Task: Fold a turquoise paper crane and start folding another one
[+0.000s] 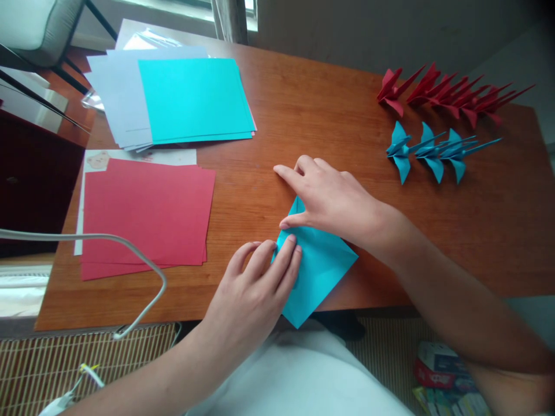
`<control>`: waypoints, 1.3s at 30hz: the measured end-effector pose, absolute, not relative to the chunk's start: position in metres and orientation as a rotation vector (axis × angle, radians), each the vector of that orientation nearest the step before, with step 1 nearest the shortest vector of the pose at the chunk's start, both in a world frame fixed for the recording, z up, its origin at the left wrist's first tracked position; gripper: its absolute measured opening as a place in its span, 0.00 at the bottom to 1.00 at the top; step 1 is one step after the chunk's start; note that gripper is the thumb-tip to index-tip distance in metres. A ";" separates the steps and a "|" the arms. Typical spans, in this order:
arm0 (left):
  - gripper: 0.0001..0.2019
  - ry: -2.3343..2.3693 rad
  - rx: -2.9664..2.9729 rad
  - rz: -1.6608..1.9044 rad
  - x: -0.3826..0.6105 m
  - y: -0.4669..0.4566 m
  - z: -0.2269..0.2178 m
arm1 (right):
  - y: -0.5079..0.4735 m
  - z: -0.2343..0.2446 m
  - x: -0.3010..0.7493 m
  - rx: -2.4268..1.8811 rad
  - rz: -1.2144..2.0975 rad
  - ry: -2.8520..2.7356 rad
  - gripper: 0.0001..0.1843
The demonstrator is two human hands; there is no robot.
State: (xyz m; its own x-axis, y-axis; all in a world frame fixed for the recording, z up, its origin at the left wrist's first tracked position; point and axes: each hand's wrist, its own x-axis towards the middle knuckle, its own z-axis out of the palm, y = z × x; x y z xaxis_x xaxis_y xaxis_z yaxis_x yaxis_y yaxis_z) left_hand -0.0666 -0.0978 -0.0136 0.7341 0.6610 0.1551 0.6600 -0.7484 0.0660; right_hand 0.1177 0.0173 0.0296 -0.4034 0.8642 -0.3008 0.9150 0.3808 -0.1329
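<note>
A folded blue sheet of paper (pixel 323 260), roughly diamond-shaped, lies at the table's front edge with its lower corner sticking out over that edge. Bent over its left side is my left hand (pixel 255 283), closed, the fingertips pressed on the paper and the thumb mostly hidden. My right hand (pixel 333 196) rests across the upper part of the sheet. Its thumb tip touches the upper left edge, while the index finger stretches away over the table, apart from the thumb. The right hand covers part of the sheet's upper side.
Red sheets (pixel 147 214) lie at left on white paper; behind them is a stack topped by blue sheets (pixel 195 101). Red folded-paper cranes (pixel 459 95) and blue ones (pixel 433 150) stand in rows at the right. A white cable (pixel 143 260) loops over the table's left front.
</note>
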 end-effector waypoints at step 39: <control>0.27 1.569 2.417 0.948 -0.060 -0.069 -0.021 | -0.069 -0.014 0.173 2.650 -1.197 2.359 0.10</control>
State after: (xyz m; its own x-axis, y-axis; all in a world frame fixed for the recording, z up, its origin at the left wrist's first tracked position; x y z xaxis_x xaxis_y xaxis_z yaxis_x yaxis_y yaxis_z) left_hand -0.0600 -0.0692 -0.0215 0.2719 0.8556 0.4404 0.7879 -0.4607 0.4085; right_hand 0.1732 -0.0691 -0.0140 0.0898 0.9944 -0.0555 0.6320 -0.0999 -0.7685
